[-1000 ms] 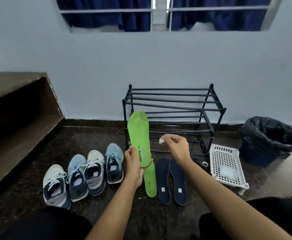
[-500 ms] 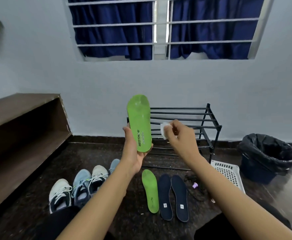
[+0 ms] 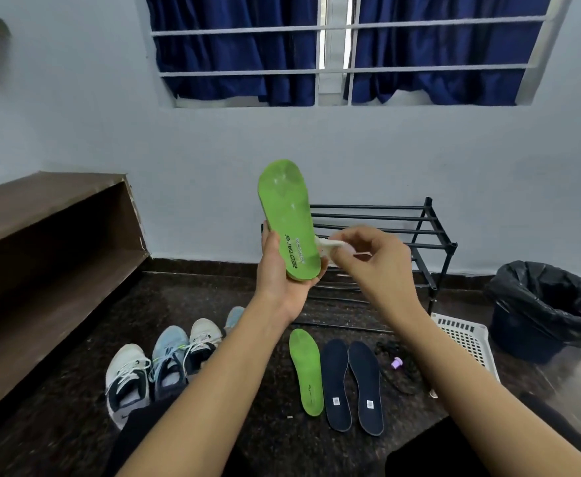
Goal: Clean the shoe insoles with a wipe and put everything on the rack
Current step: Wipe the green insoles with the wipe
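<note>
You are gripping a green insole (image 3: 287, 218) upright in your left hand (image 3: 282, 280), pinching the wipe (image 3: 327, 247) at its edge with your right hand (image 3: 375, 266) — barely starting, with three insoles (image 3: 337, 383) and the sneakers (image 3: 168, 356) lying on the floor (image 3: 196, 297) before the rack (image 3: 368, 207).
</note>
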A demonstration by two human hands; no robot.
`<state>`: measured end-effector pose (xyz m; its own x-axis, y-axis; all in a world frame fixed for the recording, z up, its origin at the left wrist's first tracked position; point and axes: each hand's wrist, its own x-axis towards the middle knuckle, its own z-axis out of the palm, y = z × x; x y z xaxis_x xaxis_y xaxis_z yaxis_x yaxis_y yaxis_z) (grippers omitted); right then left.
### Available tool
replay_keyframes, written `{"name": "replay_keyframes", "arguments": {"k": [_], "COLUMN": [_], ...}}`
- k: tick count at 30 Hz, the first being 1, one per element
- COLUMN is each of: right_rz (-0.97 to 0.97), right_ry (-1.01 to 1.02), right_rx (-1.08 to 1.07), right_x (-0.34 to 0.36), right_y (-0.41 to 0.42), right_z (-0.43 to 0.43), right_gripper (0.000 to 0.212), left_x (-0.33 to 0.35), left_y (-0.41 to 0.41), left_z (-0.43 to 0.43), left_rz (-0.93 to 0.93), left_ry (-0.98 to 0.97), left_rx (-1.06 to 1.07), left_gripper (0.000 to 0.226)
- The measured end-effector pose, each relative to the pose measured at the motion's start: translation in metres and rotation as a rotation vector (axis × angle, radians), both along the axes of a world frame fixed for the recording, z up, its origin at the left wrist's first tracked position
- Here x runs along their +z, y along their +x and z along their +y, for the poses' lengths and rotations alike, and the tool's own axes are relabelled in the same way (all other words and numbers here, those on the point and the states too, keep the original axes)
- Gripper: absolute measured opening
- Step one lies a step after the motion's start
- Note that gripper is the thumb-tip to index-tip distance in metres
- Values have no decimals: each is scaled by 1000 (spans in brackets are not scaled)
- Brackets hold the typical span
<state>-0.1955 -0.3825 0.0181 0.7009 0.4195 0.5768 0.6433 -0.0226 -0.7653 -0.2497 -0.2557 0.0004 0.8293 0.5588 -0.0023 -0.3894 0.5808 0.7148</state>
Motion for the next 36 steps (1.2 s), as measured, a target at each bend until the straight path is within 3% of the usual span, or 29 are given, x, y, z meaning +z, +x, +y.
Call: {"name": "replay_keyframes", "arguments": {"k": [4, 11, 18, 23, 32, 36], "right_rz": [-474, -562, -378, -286, -255, -97], "right_ry": [-128, -413, -477, -426, -516, -355], "right_rx": [-54, 138, 199, 166, 208, 221], "right_x": [-3, -11, -18, -25, -17, -18], "right_y": [-9, -11, -28, -36, -24, -33], "right_z": [5, 4, 9, 14, 12, 12], "right_gripper": [17, 13, 15, 12, 18, 8], "left_x": [1, -8, -11, -10, 2, 1], "left_y": [2, -9, -13, -14, -14, -12], "left_z": [-1, 3, 4, 1, 3, 2], "left_rz": [-12, 32, 197, 250, 273, 277], "left_ry": [-17, -44, -91, -106, -76, -71], "left_rx": [-32, -34, -18, 19, -3, 39], "left_gripper": [34, 44, 65, 52, 53, 47]}}
